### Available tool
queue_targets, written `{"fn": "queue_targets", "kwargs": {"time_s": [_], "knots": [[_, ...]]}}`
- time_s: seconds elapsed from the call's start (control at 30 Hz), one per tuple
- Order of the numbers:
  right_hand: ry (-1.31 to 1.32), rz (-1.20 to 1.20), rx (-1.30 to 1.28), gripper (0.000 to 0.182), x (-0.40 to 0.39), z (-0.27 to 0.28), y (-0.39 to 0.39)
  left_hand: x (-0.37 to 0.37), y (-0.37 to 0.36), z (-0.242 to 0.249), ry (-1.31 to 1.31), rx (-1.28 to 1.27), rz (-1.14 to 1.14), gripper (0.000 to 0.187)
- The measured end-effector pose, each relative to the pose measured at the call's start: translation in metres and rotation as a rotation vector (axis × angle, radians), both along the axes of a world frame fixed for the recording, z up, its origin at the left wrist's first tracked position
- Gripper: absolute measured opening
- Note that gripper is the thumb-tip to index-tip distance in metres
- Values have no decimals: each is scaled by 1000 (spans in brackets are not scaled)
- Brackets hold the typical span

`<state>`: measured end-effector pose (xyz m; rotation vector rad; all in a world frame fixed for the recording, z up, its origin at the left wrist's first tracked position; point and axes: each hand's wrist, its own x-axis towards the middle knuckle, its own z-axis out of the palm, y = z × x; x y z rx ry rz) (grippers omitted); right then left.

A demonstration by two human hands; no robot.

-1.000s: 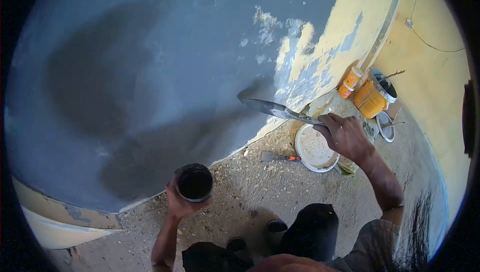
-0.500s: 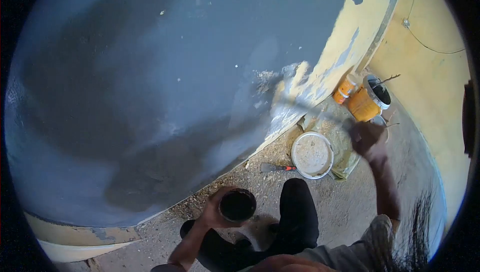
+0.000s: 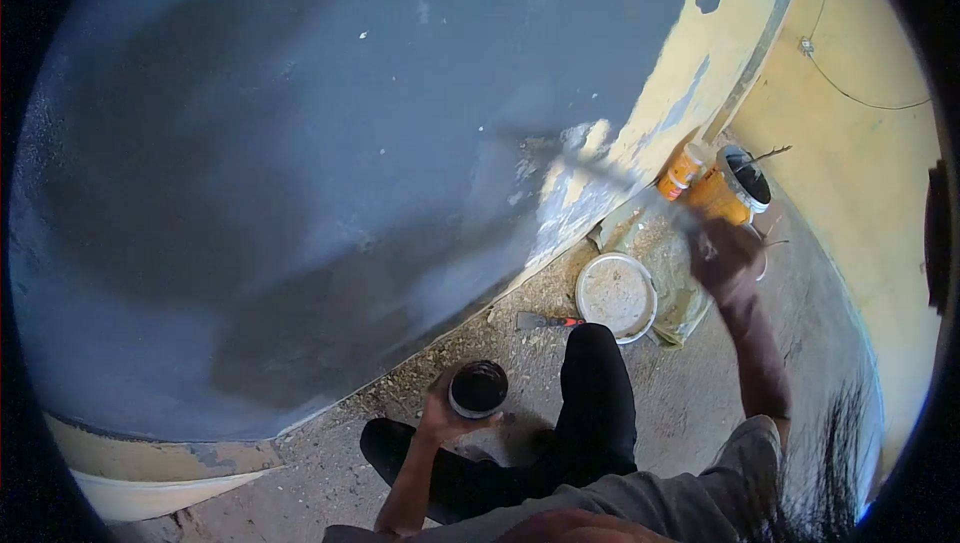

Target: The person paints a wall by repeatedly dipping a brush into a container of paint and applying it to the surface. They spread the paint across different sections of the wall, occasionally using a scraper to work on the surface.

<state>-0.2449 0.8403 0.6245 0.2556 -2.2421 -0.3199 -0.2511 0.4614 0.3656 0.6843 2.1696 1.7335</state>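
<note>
My left hand (image 3: pixel 440 415) is wrapped round a small round pot (image 3: pixel 476 413) with dark paint inside, held upright over my knees. In my right hand (image 3: pixel 727 261) is a long, thin paintbrush (image 3: pixel 597 171), smeared by motion. Its dark head overlaps the grey-painted wall (image 3: pixel 400 93) close to a patch of bare cream and flaked paint (image 3: pixel 570 188). The fingers of my right hand are closed round the handle end.
On the gritty floor (image 3: pixel 690 403) lie a scraper (image 3: pixel 545 321) with a red-and-black handle and a round white lid (image 3: pixel 617 258). Orange tubs (image 3: pixel 680 171) and a yellow bucket (image 3: pixel 718 198) with a stick in it stand in the corner. A plastic sheet (image 3: pixel 680 293) lies beside the lid.
My right hand and the paintbrush have moved slightly up and left in view. The pot in my left hand has risen a little, and the view has shifted slightly.
</note>
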Motion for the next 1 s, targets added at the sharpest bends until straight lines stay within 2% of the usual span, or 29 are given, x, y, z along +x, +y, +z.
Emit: {"fn": "queue_targets", "kwargs": {"time_s": [0.03,0.1,0.17,0.23,0.27,0.37,0.43,0.5,0.53,0.57,0.63,0.67,0.7,0.77,0.83,0.87,0.9,0.93,0.97,1.0], "knots": [[-147,46,5,11,11,-18,0,-2,-2,-3,-15,44,25,82],[-175,305,137,11,4,-50,-16,-8,-1,-9,-37,88,57,79],[-152,386,178,17,-26,-72,-27,-10,-3,-12,-40,123,65,84],[-151,263,141,24,-56,-65,-26,-9,-10,-11,16,51,71,83],[-12,260,27,24,-72,-47,-27,-11,-14,-10,76,-24,70,82],[79,203,-103,26,-63,-46,-19,7,-30,5,109,-104,169,81],[124,210,-113,28,-49,-42,-9,22,-40,32,142,-159,228,81],[95,269,-252,25,-38,-61,2,37,-52,49,167,-238,276,82],[75,334,-272,24,-38,-77,4,44,-58,52,169,-163,291,81],[-26,379,-238,24,-35,-90,4,51,-63,58,172,-85,301,80],[-66,541,-55,24,-45,-111,-4,60,-69,81,144,-149,313,80],[-88,547,59,24,-54,-118,-6,61,-74,89,175,-207,261,83],[-39,493,135,23,-69,-128,-6,63,-78,94,204,-258,203,86],[-68,323,-49,24,-95,-101,-4,67,-75,98,190,-257,214,87],[84,354,-37,23,-90,-56,-18,66,-70,94,189,-242,226,88],[159,268,3,20,-87,-49,-17,64,-69,91,193,-186,235,87],[133,259,-146,17,-83,-41,-12,63,-69,85,196,-131,240,87],[183,175,-165,20,-76,-33,-8,61,-69,76,205,-116,242,87],[201,-35,-179,21,-64,-24,-5,61,-68,65,158,-57,288,86],[332,-25,-203,18,-59,-14,5,65,-67,57,98,0,328,85]]}}
